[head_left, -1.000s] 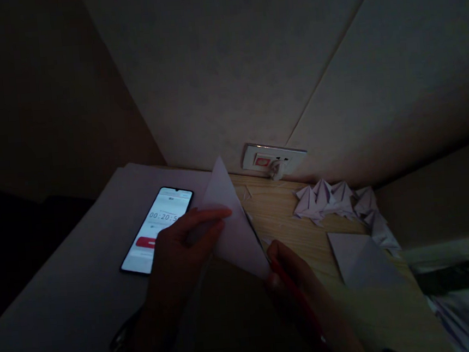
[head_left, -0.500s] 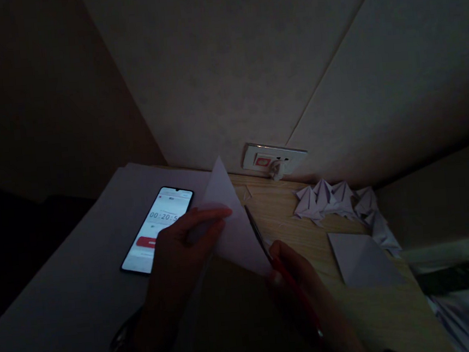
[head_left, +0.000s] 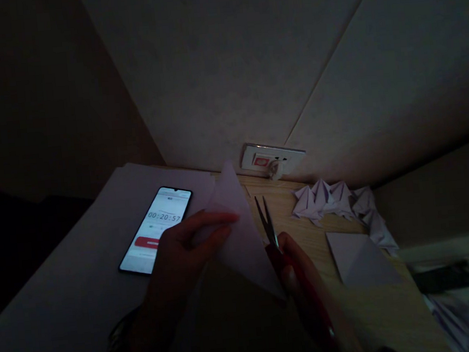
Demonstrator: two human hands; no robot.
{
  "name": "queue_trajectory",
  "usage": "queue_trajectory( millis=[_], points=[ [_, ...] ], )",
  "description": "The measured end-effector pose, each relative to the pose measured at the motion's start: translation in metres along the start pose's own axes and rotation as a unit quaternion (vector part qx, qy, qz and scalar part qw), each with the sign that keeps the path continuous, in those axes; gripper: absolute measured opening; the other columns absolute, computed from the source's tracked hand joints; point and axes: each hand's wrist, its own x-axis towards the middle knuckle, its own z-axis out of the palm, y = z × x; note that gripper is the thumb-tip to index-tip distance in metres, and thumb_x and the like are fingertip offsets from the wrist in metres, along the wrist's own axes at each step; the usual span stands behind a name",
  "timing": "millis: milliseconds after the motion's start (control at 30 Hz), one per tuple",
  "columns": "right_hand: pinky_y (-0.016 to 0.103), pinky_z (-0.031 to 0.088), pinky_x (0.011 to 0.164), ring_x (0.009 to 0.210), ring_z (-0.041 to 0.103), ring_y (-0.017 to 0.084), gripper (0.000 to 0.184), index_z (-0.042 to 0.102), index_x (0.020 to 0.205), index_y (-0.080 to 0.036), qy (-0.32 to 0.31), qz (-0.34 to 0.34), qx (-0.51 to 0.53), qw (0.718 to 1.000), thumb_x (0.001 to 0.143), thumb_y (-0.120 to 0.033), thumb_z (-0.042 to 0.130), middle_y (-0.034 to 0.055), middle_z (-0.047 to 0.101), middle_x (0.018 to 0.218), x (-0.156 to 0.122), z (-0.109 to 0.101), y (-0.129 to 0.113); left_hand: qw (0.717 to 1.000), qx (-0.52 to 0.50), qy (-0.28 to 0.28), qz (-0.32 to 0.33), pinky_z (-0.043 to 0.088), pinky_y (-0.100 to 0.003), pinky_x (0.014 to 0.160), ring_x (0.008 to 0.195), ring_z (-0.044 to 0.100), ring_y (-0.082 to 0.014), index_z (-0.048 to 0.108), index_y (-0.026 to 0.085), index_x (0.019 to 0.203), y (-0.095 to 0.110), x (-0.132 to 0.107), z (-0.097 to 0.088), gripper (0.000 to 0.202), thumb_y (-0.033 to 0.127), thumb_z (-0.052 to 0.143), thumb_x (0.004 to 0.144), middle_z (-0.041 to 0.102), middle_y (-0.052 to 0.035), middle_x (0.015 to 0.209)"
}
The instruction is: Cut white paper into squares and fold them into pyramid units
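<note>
My left hand [head_left: 195, 245] pinches a folded white sheet of paper [head_left: 244, 246] between thumb and fingers. The sheet is triangular, its tip pointing toward the wall. In my right hand [head_left: 298, 269] are red-handled scissors [head_left: 268, 222], their blades parted a little and lying just to the right of the paper's edge. The blades look apart from the paper. Dim light hides the lower part of both hands.
A lit phone [head_left: 157, 226] showing a timer lies on large white sheets [head_left: 89, 254] at the left. Several folded paper pieces [head_left: 322, 195] line the back right of the wooden table [head_left: 394, 315], near a square paper stack [head_left: 360, 258]. A wall socket [head_left: 272, 159] holds a plug.
The scissors have moved right, away from the paper's edge, and their blades have opened. The paper has shifted slightly right and toward me in my left hand.
</note>
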Motion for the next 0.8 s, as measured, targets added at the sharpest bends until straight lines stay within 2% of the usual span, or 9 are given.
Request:
queue_trajectory(
  millis=[133, 233, 400, 533, 667, 800],
  points=[
    [0.026, 0.032, 0.050, 0.057, 0.038, 0.016, 0.045, 0.044, 0.081, -0.027, 0.011, 0.013, -0.033, 0.999, 0.079, -0.072, 0.048, -0.0023, 0.042, 0.070, -0.0033, 0.0019, -0.0036, 0.998, 0.012, -0.058, 0.006, 0.057, -0.030, 0.079, 0.085, 0.071, -0.0215, 0.078, 0.031, 0.077, -0.0001, -0.0006, 0.0012, 0.014, 0.022, 0.069, 0.072, 0.078, 0.0015, 0.086],
    [0.028, 0.037, 0.054, 0.060, 0.043, 0.019, 0.042, 0.046, 0.079, -0.028, 0.033, -0.009, -0.076, 0.997, 0.080, -0.070, 0.048, -0.0008, 0.046, 0.070, -0.0047, 0.0017, -0.0020, 0.996, 0.023, -0.084, 0.010, 0.057, -0.029, 0.079, 0.087, 0.072, -0.0212, 0.078, 0.031, 0.077, -0.0004, -0.0028, 0.0023, 0.016, 0.020, 0.068, 0.072, 0.079, 0.0020, 0.087],
    [0.030, 0.038, 0.052, 0.059, 0.045, 0.021, 0.042, 0.049, 0.077, -0.029, 0.059, -0.029, -0.109, 0.992, 0.078, -0.070, 0.049, 0.0002, 0.049, 0.067, -0.0041, 0.0006, 0.0023, 0.996, 0.052, -0.074, 0.018, 0.055, -0.027, 0.084, 0.088, 0.072, -0.0205, 0.078, 0.033, 0.079, 0.0003, -0.0052, 0.0028, 0.016, 0.021, 0.069, 0.073, 0.079, 0.0035, 0.089],
    [0.028, 0.037, 0.051, 0.058, 0.044, 0.018, 0.044, 0.048, 0.077, -0.027, 0.062, -0.036, -0.114, 0.991, 0.078, -0.070, 0.049, -0.0008, 0.047, 0.065, -0.0021, 0.0010, 0.0029, 0.995, 0.060, -0.079, 0.015, 0.056, -0.030, 0.084, 0.092, 0.071, -0.0228, 0.078, 0.032, 0.086, -0.0009, -0.0034, 0.0021, 0.018, 0.024, 0.069, 0.073, 0.079, 0.0025, 0.095],
    [0.024, 0.035, 0.048, 0.056, 0.041, 0.014, 0.047, 0.044, 0.076, -0.025, 0.057, -0.020, -0.098, 0.993, 0.077, -0.072, 0.051, -0.0030, 0.045, 0.066, -0.0002, 0.0025, 0.0040, 0.994, 0.070, -0.079, 0.025, 0.055, -0.030, 0.085, 0.094, 0.071, -0.0226, 0.078, 0.031, 0.089, -0.0031, -0.0025, 0.0022, 0.019, 0.025, 0.068, 0.074, 0.078, 0.0030, 0.098],
    [0.023, 0.038, 0.047, 0.057, 0.046, 0.014, 0.051, 0.042, 0.075, -0.025, 0.057, -0.012, -0.100, 0.993, 0.075, -0.075, 0.049, -0.0026, 0.046, 0.065, 0.0005, 0.0041, 0.0022, 0.994, 0.079, -0.079, 0.024, 0.055, -0.029, 0.086, 0.096, 0.070, -0.0216, 0.077, 0.030, 0.090, -0.0028, -0.0038, 0.0028, 0.019, 0.025, 0.067, 0.074, 0.078, 0.0042, 0.099]
  ],
)
